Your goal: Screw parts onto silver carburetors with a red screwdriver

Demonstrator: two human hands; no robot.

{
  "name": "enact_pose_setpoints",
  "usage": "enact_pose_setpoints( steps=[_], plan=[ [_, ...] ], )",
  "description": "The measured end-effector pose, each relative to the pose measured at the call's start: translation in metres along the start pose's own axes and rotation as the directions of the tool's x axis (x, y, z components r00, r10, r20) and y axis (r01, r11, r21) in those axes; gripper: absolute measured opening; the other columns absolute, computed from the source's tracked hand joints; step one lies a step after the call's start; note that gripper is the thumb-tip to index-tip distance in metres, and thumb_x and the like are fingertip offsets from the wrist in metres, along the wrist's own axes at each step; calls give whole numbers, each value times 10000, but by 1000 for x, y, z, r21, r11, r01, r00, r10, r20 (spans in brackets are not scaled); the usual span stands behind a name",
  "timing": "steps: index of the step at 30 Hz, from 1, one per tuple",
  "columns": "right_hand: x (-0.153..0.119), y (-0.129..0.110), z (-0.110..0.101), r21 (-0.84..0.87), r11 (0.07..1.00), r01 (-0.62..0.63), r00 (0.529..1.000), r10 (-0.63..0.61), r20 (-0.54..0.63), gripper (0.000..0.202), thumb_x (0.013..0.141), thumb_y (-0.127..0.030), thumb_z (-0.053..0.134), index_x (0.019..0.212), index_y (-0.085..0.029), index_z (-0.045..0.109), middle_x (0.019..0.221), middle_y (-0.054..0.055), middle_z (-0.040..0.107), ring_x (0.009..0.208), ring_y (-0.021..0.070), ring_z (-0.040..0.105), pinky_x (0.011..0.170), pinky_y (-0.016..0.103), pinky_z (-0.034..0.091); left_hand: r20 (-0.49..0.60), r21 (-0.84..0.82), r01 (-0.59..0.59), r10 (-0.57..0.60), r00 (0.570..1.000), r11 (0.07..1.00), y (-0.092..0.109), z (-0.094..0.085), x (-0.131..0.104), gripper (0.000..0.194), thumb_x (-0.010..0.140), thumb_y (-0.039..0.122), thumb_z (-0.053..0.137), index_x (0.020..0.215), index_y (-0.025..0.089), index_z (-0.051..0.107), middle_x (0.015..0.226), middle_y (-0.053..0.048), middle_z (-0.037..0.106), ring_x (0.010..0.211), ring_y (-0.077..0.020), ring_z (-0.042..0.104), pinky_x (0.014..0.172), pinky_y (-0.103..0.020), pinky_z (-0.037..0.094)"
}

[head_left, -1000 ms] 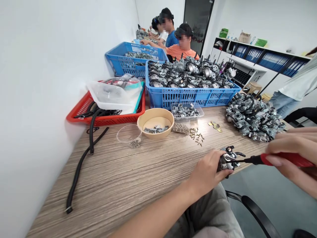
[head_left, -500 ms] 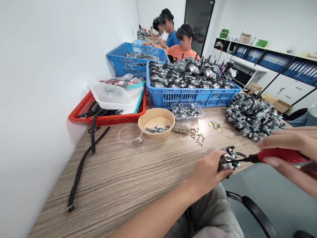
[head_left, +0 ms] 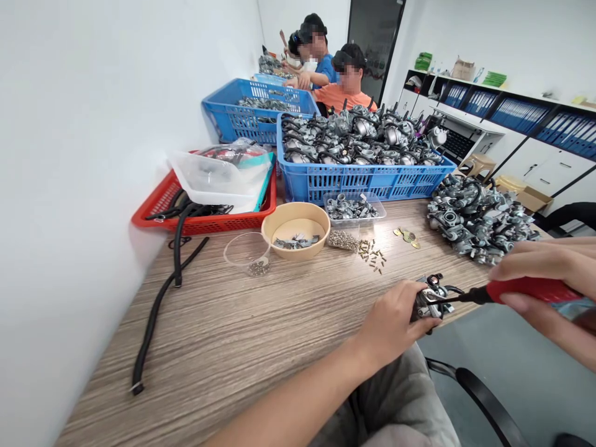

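Observation:
My left hand [head_left: 395, 316] is closed around a carburetor [head_left: 435, 297] at the table's right front edge, above my lap. In my right hand [head_left: 554, 273] is a screwdriver [head_left: 526, 290] with a red handle, held nearly level. Its dark shaft points left, and the tip meets the carburetor's face; the exact contact point is too small to make out. Past the carburetor lie loose brass screws [head_left: 372, 254] and several small brass plates [head_left: 407, 235].
A heap of carburetors [head_left: 479, 217] lies at the right. Behind are a full blue crate [head_left: 363, 183], a clear tray of metal parts [head_left: 354, 210], a cream bowl [head_left: 295, 248] and a red basket [head_left: 205, 222]. Black hoses [head_left: 156, 316] lie at left. Co-workers sit farther back.
My hands, the carburetor and the screwdriver keep nearly the same pose; the whole view has shifted slightly. In the background, a co-worker's arms have moved over the far blue crate.

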State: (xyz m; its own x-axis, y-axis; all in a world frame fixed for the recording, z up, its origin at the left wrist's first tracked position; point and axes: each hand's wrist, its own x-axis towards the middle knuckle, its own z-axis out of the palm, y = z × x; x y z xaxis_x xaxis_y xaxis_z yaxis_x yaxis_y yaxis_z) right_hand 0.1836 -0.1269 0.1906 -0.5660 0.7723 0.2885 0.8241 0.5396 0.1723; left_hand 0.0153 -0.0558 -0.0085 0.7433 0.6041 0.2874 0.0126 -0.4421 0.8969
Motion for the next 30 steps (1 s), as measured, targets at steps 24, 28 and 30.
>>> enact_pose_setpoints(
  steps=[24, 28, 30],
  plan=[
    [-2, -3, -1, -9, 1000, -2, 1000, 3, 16, 77, 1025, -282, 541, 1078, -248, 586, 794, -18, 758, 583, 151, 699, 499, 306, 502, 1, 0, 2, -2, 1000, 1000, -1, 1, 0, 425, 934, 339, 757, 1275, 216, 537, 1271, -101, 686, 1207, -279, 658, 1030, -441, 543],
    [-2, -3, -2, -36, 999, -30, 999, 30, 18, 115, 1026, -350, 536, 1076, -258, 586, 807, -7, 765, 604, 181, 720, 512, 330, 518, -9, 1, -11, 11, 1000, 1000, -2, 2, 0, 426, 931, 339, 760, 1272, 213, 540, 1258, -96, 692, 1197, -274, 665, 1030, -432, 549],
    [-2, -3, -2, 2, 999, -32, 997, 32, 64, 144, 1034, -306, 474, 1123, -257, 576, 894, 9, 787, 696, 193, 758, 544, 329, 545, -6, 4, -12, 12, 1000, 1000, -2, 1, 0, 431, 925, 346, 768, 1267, 210, 543, 1251, -96, 695, 1193, -274, 667, 1028, -428, 550]
  ],
)
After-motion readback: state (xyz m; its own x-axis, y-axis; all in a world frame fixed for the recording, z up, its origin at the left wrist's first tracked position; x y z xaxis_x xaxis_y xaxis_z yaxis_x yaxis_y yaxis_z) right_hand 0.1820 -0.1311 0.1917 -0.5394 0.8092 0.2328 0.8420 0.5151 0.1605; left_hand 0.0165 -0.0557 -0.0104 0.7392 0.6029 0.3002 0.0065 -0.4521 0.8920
